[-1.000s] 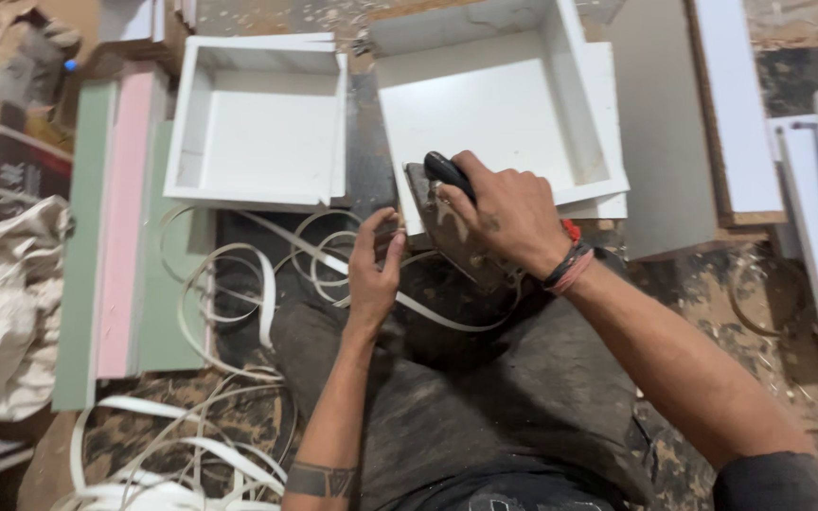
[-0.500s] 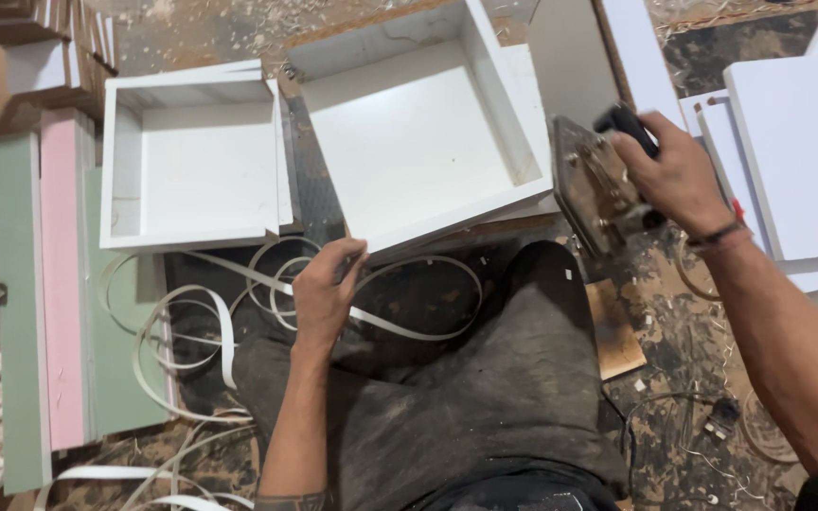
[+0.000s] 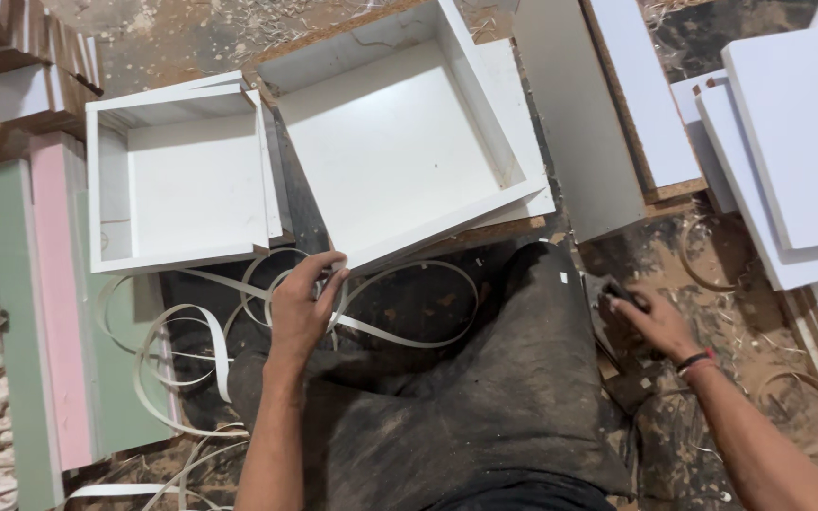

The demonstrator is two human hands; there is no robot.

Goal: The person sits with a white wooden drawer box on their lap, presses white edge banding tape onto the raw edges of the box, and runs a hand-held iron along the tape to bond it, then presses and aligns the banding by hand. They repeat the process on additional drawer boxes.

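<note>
My left hand (image 3: 303, 305) reaches to the near corner of a large shallow white box (image 3: 437, 230), its fingers curled on a thin white edging strip (image 3: 400, 333) that loops across my dark-trousered lap. My right hand (image 3: 653, 325) rests low on the floor beside my right knee and grips a dark hand tool (image 3: 615, 292), which is mostly hidden under the fingers. A smaller white box (image 3: 104, 180) lies just left of the large one, open side up.
More loops of white strip (image 3: 168, 364) lie on the floor at the left. Pink and green boards (image 3: 54, 312) run along the left edge. White panels (image 3: 788, 142) are stacked at the right, and a grey panel (image 3: 579, 123) lies beside the large box. Sawdust covers the floor.
My right hand has carried the tool from in front of the large box over to the right and down to the floor. My left hand has moved up to the box's near corner.
</note>
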